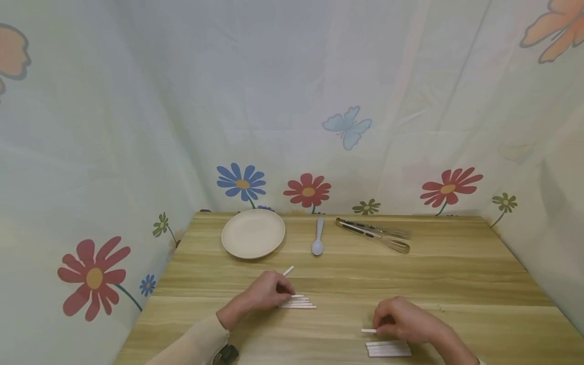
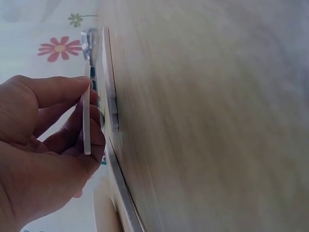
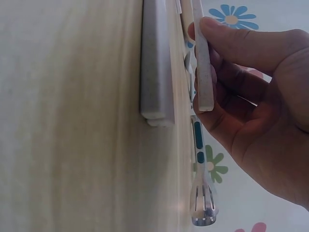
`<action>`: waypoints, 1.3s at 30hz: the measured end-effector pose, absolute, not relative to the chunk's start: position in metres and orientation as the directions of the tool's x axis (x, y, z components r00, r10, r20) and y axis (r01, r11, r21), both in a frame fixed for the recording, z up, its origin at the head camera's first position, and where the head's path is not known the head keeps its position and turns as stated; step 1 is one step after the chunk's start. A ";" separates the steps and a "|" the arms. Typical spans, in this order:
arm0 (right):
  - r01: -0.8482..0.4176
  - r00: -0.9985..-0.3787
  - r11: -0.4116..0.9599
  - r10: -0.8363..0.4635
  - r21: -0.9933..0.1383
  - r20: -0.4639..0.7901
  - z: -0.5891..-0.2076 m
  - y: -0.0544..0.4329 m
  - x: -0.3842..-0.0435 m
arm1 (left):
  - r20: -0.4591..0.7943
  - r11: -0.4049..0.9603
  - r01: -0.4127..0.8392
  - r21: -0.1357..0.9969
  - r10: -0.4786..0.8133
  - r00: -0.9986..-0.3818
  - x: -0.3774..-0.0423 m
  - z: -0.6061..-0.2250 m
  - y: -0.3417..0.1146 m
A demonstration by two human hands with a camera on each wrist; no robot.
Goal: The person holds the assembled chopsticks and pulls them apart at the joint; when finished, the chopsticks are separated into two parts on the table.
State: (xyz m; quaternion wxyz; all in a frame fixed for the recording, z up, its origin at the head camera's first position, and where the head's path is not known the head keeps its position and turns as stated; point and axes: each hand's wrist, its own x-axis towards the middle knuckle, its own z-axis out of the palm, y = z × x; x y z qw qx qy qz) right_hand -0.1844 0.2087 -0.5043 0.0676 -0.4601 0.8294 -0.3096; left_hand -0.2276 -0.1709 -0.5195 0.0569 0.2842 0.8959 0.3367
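Observation:
My left hand (image 1: pixel 269 291) pinches a slim white stick (image 2: pixel 87 121) between thumb and fingers, just above the table. Under and beside that hand, several similar sticks (image 1: pixel 301 306) lie side by side in a loose row. Another white stick (image 1: pixel 289 270) lies at an angle just beyond the left hand. To the right, my right hand (image 1: pixel 406 320) pinches one white stick (image 3: pixel 204 72), square-edged and faintly speckled, raised off the table. Below it in the head view sits a tight row of white sticks (image 1: pixel 388 349). Part of each held stick is hidden by fingers in the head view.
At the back of the wooden table (image 1: pixel 456 274) are a round cream plate (image 1: pixel 253 234), a pale grey-blue spoon (image 1: pixel 318 237) and metal tongs (image 1: pixel 374 234) with slotted ends. A flowered curtain (image 1: pixel 283 101) hangs behind and at both sides.

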 end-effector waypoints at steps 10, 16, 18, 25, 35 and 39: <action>-0.682 -0.580 0.410 -0.807 -0.606 0.107 -0.506 0.209 -0.183 | 0.074 0.618 0.450 0.644 0.535 -0.841 -0.229 -0.520 -0.172; -0.654 -0.590 0.427 -0.805 -0.624 0.068 -0.507 0.209 -0.183 | 0.070 0.625 0.451 0.637 0.536 -0.841 -0.231 -0.521 -0.173; -0.647 -0.592 0.433 -0.804 -0.627 0.057 -0.507 0.210 -0.183 | 0.071 0.628 0.452 0.633 0.534 -0.842 -0.232 -0.523 -0.174; -0.666 -0.585 0.426 -0.808 -0.612 0.074 -0.508 0.210 -0.183 | 0.073 0.628 0.451 0.634 0.532 -0.843 -0.233 -0.525 -0.174; -0.698 -0.563 0.411 -0.821 -0.587 0.096 -0.510 0.212 -0.182 | 0.076 0.639 0.468 0.611 0.541 -0.838 -0.234 -0.526 -0.173; -0.703 -0.561 0.408 -0.822 -0.582 0.101 -0.510 0.212 -0.181 | 0.077 0.648 0.475 0.595 0.542 -0.837 -0.234 -0.525 -0.173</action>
